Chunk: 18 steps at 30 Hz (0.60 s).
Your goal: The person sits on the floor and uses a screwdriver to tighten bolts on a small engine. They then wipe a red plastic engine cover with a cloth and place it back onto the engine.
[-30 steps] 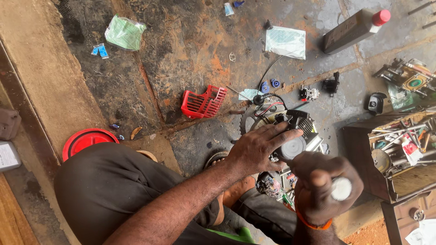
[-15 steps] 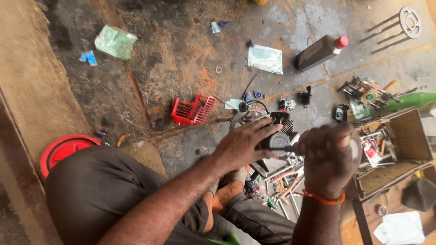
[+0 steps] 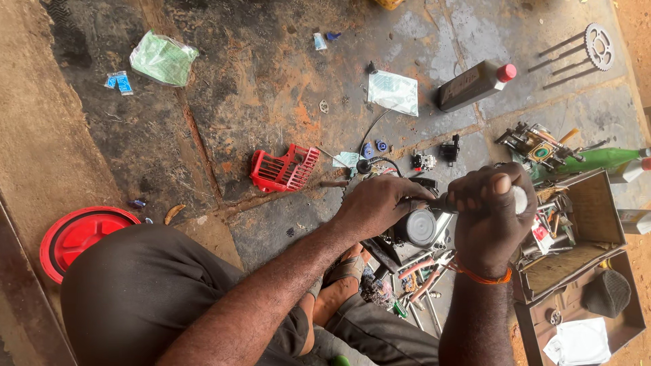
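- Since half a second ago, both hands have stayed on the small engine part while the view shifted, so the red cover now sits further left of them.
- Right hand (image 3: 489,218), with an orange band at the wrist, is clenched around a tool handle with a white knob end (image 3: 521,200).
- Left hand (image 3: 377,203) has its fingers (image 3: 413,193) curled over the small engine part (image 3: 417,227), a dark round piece low on the floor between the knees.
- Pliers with red grips (image 3: 424,268) lie just below the engine part, near a sandalled foot (image 3: 342,271).
- Open toolbox (image 3: 576,230) stands just right of the right hand.
- Red plastic cover (image 3: 285,169) lies on the stained floor (image 3: 258,88), left of the hands.
- Further off rest a dark bottle with a red cap (image 3: 475,85) and a clear plastic bag (image 3: 393,91).
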### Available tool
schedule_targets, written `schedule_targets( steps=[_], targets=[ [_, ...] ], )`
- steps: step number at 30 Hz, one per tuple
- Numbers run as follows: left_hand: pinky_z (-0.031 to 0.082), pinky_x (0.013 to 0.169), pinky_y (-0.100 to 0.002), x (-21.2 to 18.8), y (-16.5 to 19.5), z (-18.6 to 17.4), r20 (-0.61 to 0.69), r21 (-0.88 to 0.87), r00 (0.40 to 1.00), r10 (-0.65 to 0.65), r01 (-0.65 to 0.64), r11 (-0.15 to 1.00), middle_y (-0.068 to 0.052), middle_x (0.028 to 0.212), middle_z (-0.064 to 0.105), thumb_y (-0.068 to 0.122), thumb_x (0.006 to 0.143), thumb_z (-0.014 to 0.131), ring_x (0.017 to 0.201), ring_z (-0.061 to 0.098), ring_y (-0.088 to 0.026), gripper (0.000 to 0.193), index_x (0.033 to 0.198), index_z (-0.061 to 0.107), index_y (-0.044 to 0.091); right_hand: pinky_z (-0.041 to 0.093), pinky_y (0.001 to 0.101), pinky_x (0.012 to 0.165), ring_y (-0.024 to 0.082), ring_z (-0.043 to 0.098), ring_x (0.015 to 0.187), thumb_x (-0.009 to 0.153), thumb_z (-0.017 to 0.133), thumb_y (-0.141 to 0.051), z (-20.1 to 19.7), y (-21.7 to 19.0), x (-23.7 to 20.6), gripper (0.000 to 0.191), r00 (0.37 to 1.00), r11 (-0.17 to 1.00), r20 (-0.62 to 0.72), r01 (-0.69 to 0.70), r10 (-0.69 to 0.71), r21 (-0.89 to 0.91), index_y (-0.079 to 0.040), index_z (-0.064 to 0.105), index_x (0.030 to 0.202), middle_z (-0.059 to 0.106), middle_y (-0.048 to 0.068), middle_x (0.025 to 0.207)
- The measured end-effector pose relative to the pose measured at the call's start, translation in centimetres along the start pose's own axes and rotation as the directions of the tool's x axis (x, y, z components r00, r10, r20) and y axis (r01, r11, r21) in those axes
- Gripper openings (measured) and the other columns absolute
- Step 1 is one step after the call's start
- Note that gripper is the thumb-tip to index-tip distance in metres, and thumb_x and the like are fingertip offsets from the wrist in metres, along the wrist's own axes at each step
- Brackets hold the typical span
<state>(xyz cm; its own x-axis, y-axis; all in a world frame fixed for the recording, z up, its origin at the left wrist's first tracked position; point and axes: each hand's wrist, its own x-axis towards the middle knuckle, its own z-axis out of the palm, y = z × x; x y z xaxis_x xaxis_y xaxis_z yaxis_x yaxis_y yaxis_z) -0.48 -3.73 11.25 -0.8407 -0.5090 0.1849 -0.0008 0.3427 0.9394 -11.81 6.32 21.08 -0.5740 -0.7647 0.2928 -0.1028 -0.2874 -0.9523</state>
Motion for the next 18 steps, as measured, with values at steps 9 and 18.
schedule_targets(
  steps=[9, 18],
  targets=[
    [0.060, 0.086, -0.039, 0.2, -0.5, 0.5, -0.002, -0.016, 1.000, -0.004, 0.004, 1.000, 0.002, 0.108, 0.078, 0.036, 0.094, 0.070, 0.100, 0.075, -0.021, 0.022, 0.112, 0.076, 0.026, 0.043, 0.0320, 0.066, 0.014, 0.045, 0.066, 0.115, 0.066, -0.037, -0.7, 0.8, -0.7, 0.043, 0.998, 0.998, -0.061, 0.015, -0.011, 0.061, -0.008, 0.045, 0.093, 0.041, 0.002, 0.072],
    [0.062, 0.086, -0.035, 0.2, -0.6, 0.9, 0.072, -0.084, 0.996, -0.061, 0.067, 0.994, 0.003, 0.107, 0.078, 0.040, 0.094, 0.068, 0.097, 0.076, -0.015, 0.027, 0.116, 0.074, 0.025, 0.044, 0.0328, 0.072, 0.015, 0.048, 0.073, 0.117, 0.061, -0.042, -1.1, 1.5, -1.7, 0.038, 0.995, 0.981, -0.088, 0.066, -0.051, 0.183, -0.008, 0.052, 0.104, 0.051, 0.004, 0.086]
  ],
)
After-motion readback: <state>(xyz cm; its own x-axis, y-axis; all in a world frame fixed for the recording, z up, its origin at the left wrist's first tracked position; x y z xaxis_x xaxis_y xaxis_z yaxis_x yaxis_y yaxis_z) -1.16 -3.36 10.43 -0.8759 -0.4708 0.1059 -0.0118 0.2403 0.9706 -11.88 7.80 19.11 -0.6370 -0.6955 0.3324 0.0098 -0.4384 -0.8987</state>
